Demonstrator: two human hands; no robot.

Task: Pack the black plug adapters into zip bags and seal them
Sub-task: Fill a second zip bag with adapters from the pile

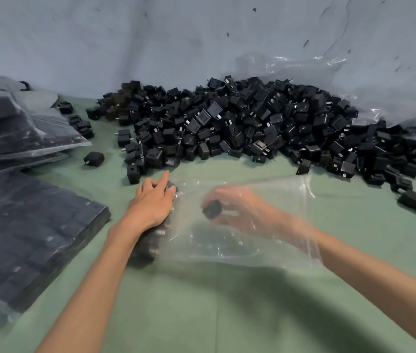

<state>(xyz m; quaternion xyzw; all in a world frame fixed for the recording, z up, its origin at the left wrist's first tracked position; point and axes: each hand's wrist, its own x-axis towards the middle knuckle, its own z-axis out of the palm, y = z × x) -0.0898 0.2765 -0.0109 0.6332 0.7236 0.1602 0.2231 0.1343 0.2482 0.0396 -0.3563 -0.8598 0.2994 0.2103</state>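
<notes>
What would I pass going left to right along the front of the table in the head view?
A packed bag of adapters → left hand → right hand inside the clear zip bag, pinching an adapter → loose adapters at the right edge.

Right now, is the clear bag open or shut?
Open. The right hand reaches inside the clear bag, showing through the plastic, pinching a black adapter.

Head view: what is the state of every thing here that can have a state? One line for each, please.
Clear plastic zip bag: unsealed, lying flat on the green table, partly filled.
Left hand: rests on the bag's left end, over adapters inside.
Right hand: inside the bag, pinching one black plug adapter.
Heap of loose black adapters: not yet packed.
Filled clear bags: full, lying flat; seals not visible.
</notes>
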